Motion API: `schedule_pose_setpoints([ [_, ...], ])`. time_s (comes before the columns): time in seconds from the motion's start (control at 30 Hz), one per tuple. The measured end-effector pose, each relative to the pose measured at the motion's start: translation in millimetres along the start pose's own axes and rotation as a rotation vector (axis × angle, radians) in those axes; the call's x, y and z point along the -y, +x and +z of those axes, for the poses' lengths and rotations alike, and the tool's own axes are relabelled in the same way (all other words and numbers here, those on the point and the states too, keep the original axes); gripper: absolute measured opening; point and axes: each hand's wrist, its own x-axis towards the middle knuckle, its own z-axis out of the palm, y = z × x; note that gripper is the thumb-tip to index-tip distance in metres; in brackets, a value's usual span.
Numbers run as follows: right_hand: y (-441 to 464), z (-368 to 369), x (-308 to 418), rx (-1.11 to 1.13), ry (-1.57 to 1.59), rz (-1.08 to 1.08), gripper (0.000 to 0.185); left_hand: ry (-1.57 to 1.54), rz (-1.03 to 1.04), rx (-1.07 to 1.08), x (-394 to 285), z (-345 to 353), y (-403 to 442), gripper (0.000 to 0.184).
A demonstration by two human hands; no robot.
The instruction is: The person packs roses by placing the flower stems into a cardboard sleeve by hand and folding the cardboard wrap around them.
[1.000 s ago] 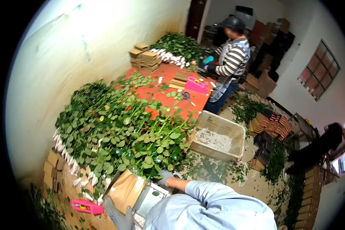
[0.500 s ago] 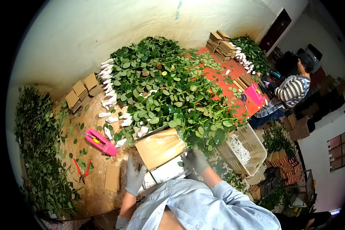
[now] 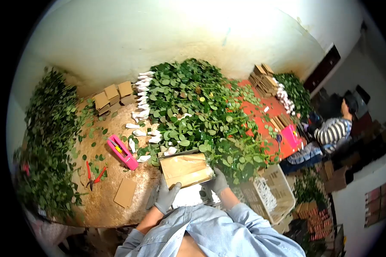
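A brown cardboard-wrapped packet (image 3: 184,168) with a shiny film-like surface lies in front of my body, on or above a white-topped stand (image 3: 188,196). My left hand (image 3: 166,196), in a grey glove, grips its lower left corner, thumb on top and the other fingers partly hidden. On the opposite side my right hand (image 3: 219,181), also gloved, holds the packet's right end, its fingertips partly out of sight. Leafy green stems (image 3: 193,115) are heaped just beyond, with white-wrapped ends (image 3: 142,100) along their left side.
Left on the table (image 3: 103,210) are a pink tape dispenser (image 3: 122,153), red-handled pruning shears (image 3: 93,176) and a cardboard piece (image 3: 125,192). A crate (image 3: 278,188) with white pieces stands at right. Another person (image 3: 330,132) works by the red surface (image 3: 261,115).
My left hand has moved from beside the stand onto the packet's corner and closed on it. The packet has turned slightly. The whole view has shifted and tilted.
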Motion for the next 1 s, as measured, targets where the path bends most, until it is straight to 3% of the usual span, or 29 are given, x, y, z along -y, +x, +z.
schedule_pose_setpoints([
  [0.1,-23,33,7,-0.077,-0.136,-0.083,0.058,-0.085,-0.009,-0.018,-11,-3,0,0.072],
  [0.13,-25,32,9,-0.103,-0.202,-0.147,0.057,-0.185,-0.125,0.007,-18,-5,1,0.071],
  [0.17,4,-8,16,-0.106,-0.321,-0.141,0.048,-0.285,-0.24,0.04,-23,-6,2,0.07],
  [0.2,-6,-3,17,-0.167,-0.591,-0.285,0.041,-0.3,-0.227,0.023,-23,-5,3,0.07],
  [0.27,-36,29,44,-0.178,-0.393,0.069,0.036,-0.244,-0.102,0.0,-22,-3,5,0.066],
  [0.3,-50,41,48,-0.172,-0.404,0.068,0.036,-0.217,0.01,-0.012,-27,-1,4,0.064],
  [0.33,-61,50,50,-0.145,-0.576,-0.083,0.035,-0.222,0.015,-0.02,-32,0,2,0.064],
  [0.43,-60,46,56,0.103,-0.63,-0.443,0.031,-0.135,0.148,-0.058,-55,2,-7,0.068],
  [0.53,-116,110,76,-0.082,-0.147,-0.401,0.036,0.013,0.265,-0.046,-85,-1,-18,0.074],
  [0.67,-154,87,127,0.09,-0.159,-0.613,0.042,-0.204,0.426,0.068,-131,1,-35,0.075],
  [0.73,-187,90,147,0.138,-0.445,-0.796,0.05,-0.15,0.504,0.03,-130,-4,-28,0.072],
  [0.83,-222,90,159,0.139,-0.507,-0.908,0.055,-0.236,0.358,0.078,-112,-11,-19,0.067],
  [1.0,-272,132,132,-0.064,-0.29,-1.016,0.055,-0.376,0.252,0.098,-86,7,-5,0.055],
])
